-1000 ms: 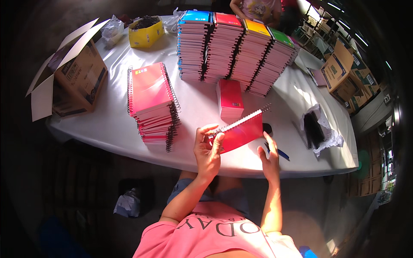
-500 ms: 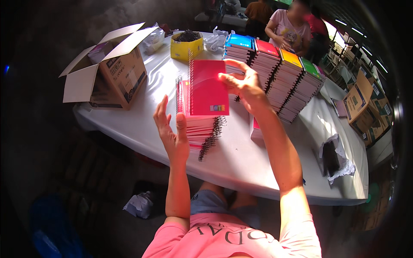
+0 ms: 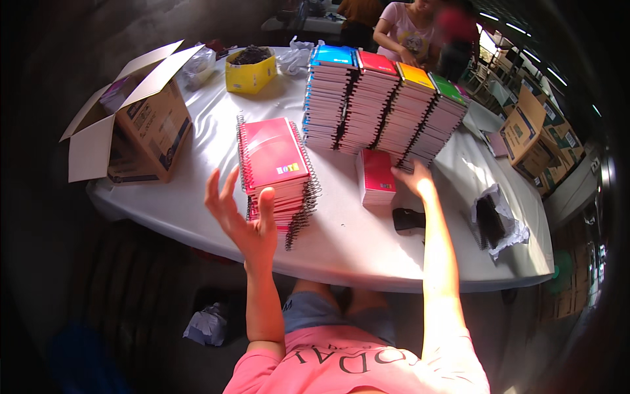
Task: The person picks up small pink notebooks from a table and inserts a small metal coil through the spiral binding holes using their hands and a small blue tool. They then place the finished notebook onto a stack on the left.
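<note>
A stack of red spiral-bound notebooks (image 3: 270, 148) stands on the table in front of me, its wire coils showing along both sides. My left hand (image 3: 246, 223) is raised at its near left, fingers and thumb spread, with nothing in it. To the right stands a smaller block of red-covered booklets (image 3: 376, 172), on which no coils show. My right hand (image 3: 416, 178) is at this block's right side, its fingers apart and no held thing visible. Whether its fingertips touch the block I cannot tell. A dark flat thing (image 3: 408, 219) lies near my right wrist.
Tall stacks of blue, red, yellow and green notebooks (image 3: 387, 98) rise behind. An open carton (image 3: 151, 131) and a yellow box of dark coils (image 3: 252, 71) are at left. Black coils on crumpled paper (image 3: 492, 220) lie right. Another person (image 3: 403, 33) stands beyond the white-covered table (image 3: 335, 253).
The red notebook my right hand held up has been let go and now tops the bound stack. My right hand has moved down and right to the smaller red block. My left hand stays raised.
</note>
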A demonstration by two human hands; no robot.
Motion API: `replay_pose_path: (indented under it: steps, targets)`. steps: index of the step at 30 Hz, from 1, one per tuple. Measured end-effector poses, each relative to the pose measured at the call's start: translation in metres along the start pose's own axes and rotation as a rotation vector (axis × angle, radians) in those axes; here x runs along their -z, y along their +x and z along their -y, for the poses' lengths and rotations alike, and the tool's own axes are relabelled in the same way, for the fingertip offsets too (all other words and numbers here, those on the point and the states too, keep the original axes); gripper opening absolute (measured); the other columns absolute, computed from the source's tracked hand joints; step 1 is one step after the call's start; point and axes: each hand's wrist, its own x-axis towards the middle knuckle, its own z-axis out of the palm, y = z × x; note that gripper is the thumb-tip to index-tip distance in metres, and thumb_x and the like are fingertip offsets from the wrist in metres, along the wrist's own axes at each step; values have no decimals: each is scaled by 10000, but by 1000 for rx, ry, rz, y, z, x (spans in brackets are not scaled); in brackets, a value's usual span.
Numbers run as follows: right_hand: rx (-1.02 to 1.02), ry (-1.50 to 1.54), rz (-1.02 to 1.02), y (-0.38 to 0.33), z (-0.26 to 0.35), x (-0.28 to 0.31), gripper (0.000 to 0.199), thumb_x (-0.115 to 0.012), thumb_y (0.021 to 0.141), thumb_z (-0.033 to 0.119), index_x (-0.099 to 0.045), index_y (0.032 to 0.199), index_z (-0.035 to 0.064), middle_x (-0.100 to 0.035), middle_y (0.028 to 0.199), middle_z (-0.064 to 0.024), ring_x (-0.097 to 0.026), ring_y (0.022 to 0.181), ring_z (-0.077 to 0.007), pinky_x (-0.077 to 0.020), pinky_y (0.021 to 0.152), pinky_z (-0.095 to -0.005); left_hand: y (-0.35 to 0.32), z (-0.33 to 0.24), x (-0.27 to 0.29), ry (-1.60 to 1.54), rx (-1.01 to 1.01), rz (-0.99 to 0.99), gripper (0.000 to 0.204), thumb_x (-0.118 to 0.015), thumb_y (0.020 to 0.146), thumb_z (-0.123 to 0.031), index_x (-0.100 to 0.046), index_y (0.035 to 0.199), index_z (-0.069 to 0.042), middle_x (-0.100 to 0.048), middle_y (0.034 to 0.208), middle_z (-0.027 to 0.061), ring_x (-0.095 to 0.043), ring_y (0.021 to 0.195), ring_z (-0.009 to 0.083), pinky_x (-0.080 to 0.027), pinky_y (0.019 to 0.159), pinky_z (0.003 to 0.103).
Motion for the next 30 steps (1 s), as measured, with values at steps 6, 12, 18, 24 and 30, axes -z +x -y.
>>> replay_pose_path:
  steps: [6,12,18,24,30]
  targets:
    - [-142,424,312,-22,-23,-23,483,-734,764,347,-620,1086,5,-639,860,-52,-572,730,-120,-435,638,-254,-18,-62,4,-336,-292,-82,407,-646,863,-308,-535,1108,-2,-380,1229,175,-442,1189,340,-373,1005,449]
    - [-128,363,134,-5,-33,-33,333,-701,763,259,-671,973,3,-668,830,-105,-625,754,-193,-465,658,-316,-61,-88,-36,-529,-41,417,308,-684,806,-141,-589,1081,-39,-478,1150,145,-512,1092,279,-436,912,398]
    - [103,317,-319,-35,-4,-23,305,-770,707,222,-626,856,-2,-669,798,-167,-663,728,-295,-502,670,-378,-112,-59,-99,-757,765,749,537,-610,898,-189,-380,1365,-56,-469,1251,92,-492,1133,183,-394,946,336]
    - [298,695,1,-150,12,1,266,-739,803,203,-581,947,43,-621,793,-45,-591,751,-103,-490,682,-271,-120,-44,-108,-1306,1071,635,297,-550,945,-138,-525,1205,2,-613,1053,26,-561,970,113,-437,868,260]
    - [38,-84,-474,-90,-174,51,263,-620,839,115,-589,1092,53,-590,1068,-155,-583,988,-328,-472,812,-427,-64,-60,-70,-244,-340,1068,182,-587,767,62,-572,924,-28,-618,913,92,-576,920,274,-471,770,353]
